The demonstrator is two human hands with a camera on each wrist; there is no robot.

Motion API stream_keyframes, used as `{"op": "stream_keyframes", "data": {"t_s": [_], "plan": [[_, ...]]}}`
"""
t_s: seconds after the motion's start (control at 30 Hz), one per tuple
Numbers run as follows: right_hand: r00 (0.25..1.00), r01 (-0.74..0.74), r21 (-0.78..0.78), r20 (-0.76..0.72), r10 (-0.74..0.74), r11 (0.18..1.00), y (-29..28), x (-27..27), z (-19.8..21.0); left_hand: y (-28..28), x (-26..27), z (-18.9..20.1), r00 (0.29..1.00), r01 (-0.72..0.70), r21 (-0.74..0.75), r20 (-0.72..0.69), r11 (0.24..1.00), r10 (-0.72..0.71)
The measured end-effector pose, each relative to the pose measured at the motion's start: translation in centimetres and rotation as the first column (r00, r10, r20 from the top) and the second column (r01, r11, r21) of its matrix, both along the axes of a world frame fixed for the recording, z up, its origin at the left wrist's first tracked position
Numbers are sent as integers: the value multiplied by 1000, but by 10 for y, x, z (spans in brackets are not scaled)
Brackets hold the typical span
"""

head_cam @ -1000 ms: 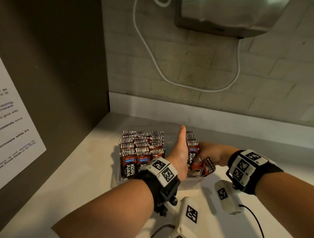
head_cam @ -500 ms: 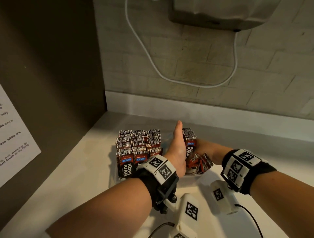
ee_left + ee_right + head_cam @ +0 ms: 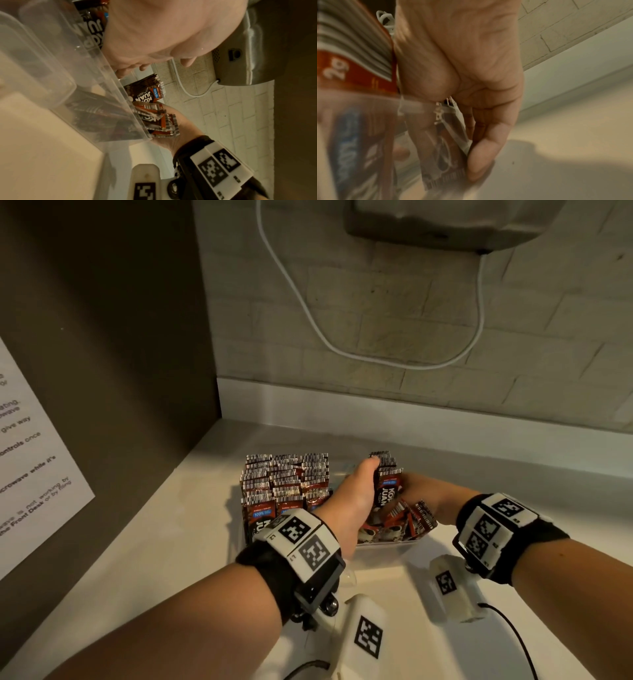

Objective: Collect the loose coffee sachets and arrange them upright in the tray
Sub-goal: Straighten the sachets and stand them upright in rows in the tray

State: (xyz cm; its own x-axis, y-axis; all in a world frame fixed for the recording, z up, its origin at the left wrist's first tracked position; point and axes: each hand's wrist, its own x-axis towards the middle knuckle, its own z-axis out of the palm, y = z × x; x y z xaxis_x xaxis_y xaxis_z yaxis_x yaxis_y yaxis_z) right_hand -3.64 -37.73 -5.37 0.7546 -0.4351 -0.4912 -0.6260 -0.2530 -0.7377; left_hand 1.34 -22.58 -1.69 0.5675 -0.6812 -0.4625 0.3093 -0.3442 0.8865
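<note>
Most sachets [image 3: 286,484] already stand upright at the tray's [image 3: 387,543] left, while the flat, straight-fingered left hand [image 3: 352,501] braces a small upright row [image 3: 387,484] and the right hand [image 3: 423,496] grips more, with loose sachets [image 3: 400,520] left.

The setting was a shared pantry or break-room counter [image 3: 144,559]. Evidence: a posted notice [image 3: 30,460] mentioning a microwave and a front desk, a tray [image 3: 387,544] of coffee sachets [image 3: 284,481], a brick-pattern wall [image 3: 394,313].

Left hand [image 3: 356,501] edge-on, fingers straight, thumb up; right hand [image 3: 421,494] fingers curled, gripping.
</note>
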Motion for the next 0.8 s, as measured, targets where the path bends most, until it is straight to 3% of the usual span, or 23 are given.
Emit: {"op": "stream_keyframes", "data": {"t_s": [0.4,0.5,0.6,0.8], "plan": [[987,160,-180,16,-160,971,11,-35,59,-14,3,-10,993,68,30,-101,997,-65],[997,65,-222,-34,-74,973,29,-43,69,-22,7,-17,985,48,12,-168,999,-45],[996,-30,-319,-84,3,947,46,-44,67,-57,26,-55,970,83,8,-229,996,-79],[996,-33,-442,-85,-5,896,64,-33,56,-20,11,-7,941,145,-52,-301,988,-154]]}}
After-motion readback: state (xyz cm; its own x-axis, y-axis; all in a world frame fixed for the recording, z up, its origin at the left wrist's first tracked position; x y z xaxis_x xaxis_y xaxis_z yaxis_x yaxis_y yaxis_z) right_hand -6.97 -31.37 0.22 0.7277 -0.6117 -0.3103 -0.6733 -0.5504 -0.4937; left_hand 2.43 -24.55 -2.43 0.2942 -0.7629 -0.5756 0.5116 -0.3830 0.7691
